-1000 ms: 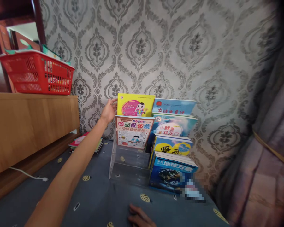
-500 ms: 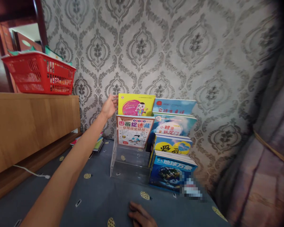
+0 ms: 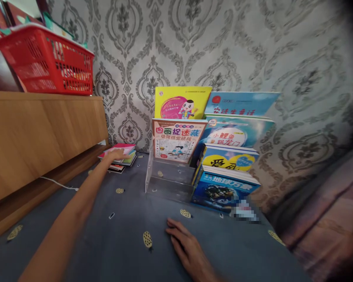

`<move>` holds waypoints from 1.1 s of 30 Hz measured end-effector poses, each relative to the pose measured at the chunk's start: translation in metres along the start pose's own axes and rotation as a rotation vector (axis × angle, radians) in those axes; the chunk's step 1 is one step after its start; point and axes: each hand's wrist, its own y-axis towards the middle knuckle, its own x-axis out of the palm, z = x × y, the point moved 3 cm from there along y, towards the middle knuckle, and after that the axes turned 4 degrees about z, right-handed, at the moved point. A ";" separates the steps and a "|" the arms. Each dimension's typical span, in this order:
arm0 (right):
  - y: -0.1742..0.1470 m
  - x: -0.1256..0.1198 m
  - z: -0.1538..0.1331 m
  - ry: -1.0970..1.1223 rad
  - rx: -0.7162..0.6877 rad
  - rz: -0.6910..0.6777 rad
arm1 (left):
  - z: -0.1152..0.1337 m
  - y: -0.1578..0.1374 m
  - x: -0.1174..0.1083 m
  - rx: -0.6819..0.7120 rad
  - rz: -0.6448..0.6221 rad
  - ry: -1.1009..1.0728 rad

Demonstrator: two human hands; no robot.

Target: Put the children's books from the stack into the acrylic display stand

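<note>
My left hand (image 3: 116, 155) reaches out to a small stack of books (image 3: 128, 148) at the left, its fingers stretched over the pink top one. Palm down on the dark bedsheet (image 3: 129, 219), my right hand (image 3: 186, 246) lies empty with its fingers extended. Between and beyond the hands stands a clear acrylic book rack (image 3: 169, 187). Its left column has a yellow book (image 3: 169, 103) behind a picture-puzzle book (image 3: 176, 145); the lower left tiers hold nothing. Several books fill the right column, with a blue earth book (image 3: 220, 192) in front.
A wooden cabinet (image 3: 44, 133) runs along the left, with a red plastic basket (image 3: 44, 58) on top. A white cable (image 3: 59, 183) lies near its base. Patterned wallpaper (image 3: 176, 47) closes off the back, and a curtain (image 3: 326, 219) hangs at the right.
My left hand has left the yellow book on the rack and moved down and left to the book stack. The view has tilted down, showing more of my right hand.
</note>
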 end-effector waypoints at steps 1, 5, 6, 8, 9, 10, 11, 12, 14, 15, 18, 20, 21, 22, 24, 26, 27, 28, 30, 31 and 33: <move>0.000 0.000 0.000 0.004 0.004 -0.003 | -0.009 -0.007 0.006 -0.033 -0.029 0.087; 0.001 0.000 0.000 0.016 0.008 -0.018 | -0.031 -0.023 0.019 -0.134 -0.086 0.294; 0.001 0.001 0.000 0.015 0.009 -0.018 | -0.033 -0.025 0.020 -0.139 -0.087 0.335; 0.001 0.002 0.001 0.013 0.008 -0.013 | -0.032 -0.028 0.019 -0.129 -0.077 0.400; 0.001 0.002 0.002 0.012 0.007 -0.009 | -0.031 -0.030 0.017 -0.117 -0.068 0.425; 0.001 0.002 0.002 0.013 0.006 -0.008 | -0.029 -0.032 0.014 -0.104 -0.057 0.448; 0.001 0.002 0.002 0.014 0.006 -0.009 | -0.027 -0.035 0.010 -0.089 -0.045 0.468; 0.002 0.002 0.002 0.015 0.006 -0.012 | -0.024 -0.039 0.005 -0.074 -0.032 0.485; 0.002 0.001 0.001 0.013 0.014 -0.032 | -0.018 -0.049 -0.003 -0.043 -0.006 0.510; 0.002 0.001 0.000 0.010 0.020 -0.044 | -0.015 -0.056 -0.006 -0.030 0.004 0.519; 0.003 -0.001 -0.004 0.004 0.025 -0.056 | -0.008 -0.082 -0.005 0.009 0.040 0.531; 0.004 -0.002 -0.006 0.017 0.018 -0.048 | -0.004 -0.102 0.004 0.092 0.092 0.530; 0.004 -0.003 -0.006 0.025 0.013 -0.042 | -0.003 -0.112 0.011 0.161 0.100 0.536; 0.005 -0.003 -0.007 0.032 0.008 -0.039 | -0.004 -0.122 0.019 0.210 0.094 0.557; 0.005 -0.002 -0.007 0.036 0.002 -0.038 | -0.010 -0.135 0.033 0.216 0.066 0.610; 0.006 -0.002 -0.006 0.028 0.005 -0.043 | -0.018 -0.143 0.041 0.155 0.044 0.646; 0.006 -0.001 -0.005 0.022 0.006 -0.049 | -0.020 -0.145 0.043 0.122 0.037 0.653; 0.006 0.000 -0.005 0.016 0.007 -0.056 | -0.022 -0.147 0.044 0.099 0.028 0.655; 0.006 0.000 -0.005 0.007 0.003 -0.068 | -0.019 -0.152 0.043 0.078 0.000 0.654; 0.006 0.000 -0.006 0.003 -0.001 -0.073 | -0.016 -0.156 0.043 0.076 -0.019 0.653; 0.006 0.000 -0.007 -0.004 -0.006 -0.077 | -0.006 -0.166 0.043 0.082 -0.059 0.650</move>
